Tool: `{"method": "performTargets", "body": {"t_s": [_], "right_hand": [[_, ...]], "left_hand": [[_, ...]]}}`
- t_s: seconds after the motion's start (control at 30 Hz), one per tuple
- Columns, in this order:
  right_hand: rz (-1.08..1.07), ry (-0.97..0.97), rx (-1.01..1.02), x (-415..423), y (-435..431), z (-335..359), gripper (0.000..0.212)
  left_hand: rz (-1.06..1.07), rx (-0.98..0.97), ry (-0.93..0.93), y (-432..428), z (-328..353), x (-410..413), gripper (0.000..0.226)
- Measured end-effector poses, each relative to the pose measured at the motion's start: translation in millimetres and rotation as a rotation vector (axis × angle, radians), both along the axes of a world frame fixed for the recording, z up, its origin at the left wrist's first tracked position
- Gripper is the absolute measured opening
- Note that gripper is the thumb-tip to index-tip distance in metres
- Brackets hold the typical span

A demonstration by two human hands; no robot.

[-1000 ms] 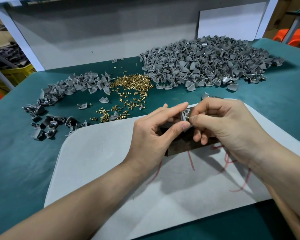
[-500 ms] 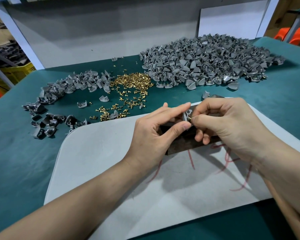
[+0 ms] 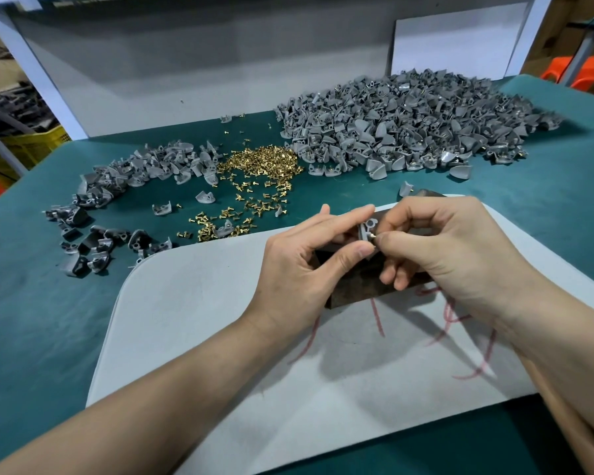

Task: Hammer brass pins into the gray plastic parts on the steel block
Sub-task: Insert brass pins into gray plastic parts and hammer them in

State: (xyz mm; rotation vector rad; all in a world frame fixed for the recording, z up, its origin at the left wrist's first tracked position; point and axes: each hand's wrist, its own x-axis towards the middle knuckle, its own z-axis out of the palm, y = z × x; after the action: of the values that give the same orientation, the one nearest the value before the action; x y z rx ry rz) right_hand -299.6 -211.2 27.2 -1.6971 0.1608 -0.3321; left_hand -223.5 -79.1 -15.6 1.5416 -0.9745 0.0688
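- My left hand (image 3: 309,265) pinches one gray plastic part (image 3: 369,229) between thumb and forefinger, just above the steel block (image 3: 364,286). The part's holed edge faces my right hand, I judge so that the hole stays in my sight.
- My right hand (image 3: 450,255) pinches a brass pin (image 3: 373,237) at its fingertips, with the pin's end touching the part's edge. The other fingers curl down toward the block. I judge I am starting the pin by hand so it stands by itself before any blow.
- The block lies on a gray pad (image 3: 220,320), mostly hidden under both hands. The pad probably deadens the blows and spares the green counter (image 3: 31,303).
- The loose pins (image 3: 261,166) lie beyond the block to its left, an easy reach away.
- A small heap (image 3: 144,169) of gray parts sits further left of the block, and the big heap (image 3: 408,128) sits beyond the block to its right. Brass glints in the big heap, so I take it for finished pieces kept apart from the stock.
- Neither hand holds a hammer, and I cannot tell where it lies.
- Next, I judge, the part must sit flat on the block with its pin upright.
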Motion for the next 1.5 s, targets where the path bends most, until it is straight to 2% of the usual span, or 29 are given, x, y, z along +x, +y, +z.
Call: {"method": "performTargets", "body": {"t_s": [0.3, 0.9, 1.5], "right_hand": [[-0.006, -0.022, -0.030, 0.7, 0.5, -0.8, 0.012], [-0.033, -0.079, -0.251, -0.6, -4.0, -5.7, 0.013], [-0.022, -0.076, -0.195, -0.6, -1.4, -5.5, 0.014]], "left_hand": [[-0.004, 0.003, 0.019, 0.2, 0.2, 0.3, 0.042], [0.006, 0.038, 0.035, 0.3, 3.2, -1.8, 0.041], [0.027, 0.106, 0.064, 3.0, 2.8, -2.8, 0.035]]}}
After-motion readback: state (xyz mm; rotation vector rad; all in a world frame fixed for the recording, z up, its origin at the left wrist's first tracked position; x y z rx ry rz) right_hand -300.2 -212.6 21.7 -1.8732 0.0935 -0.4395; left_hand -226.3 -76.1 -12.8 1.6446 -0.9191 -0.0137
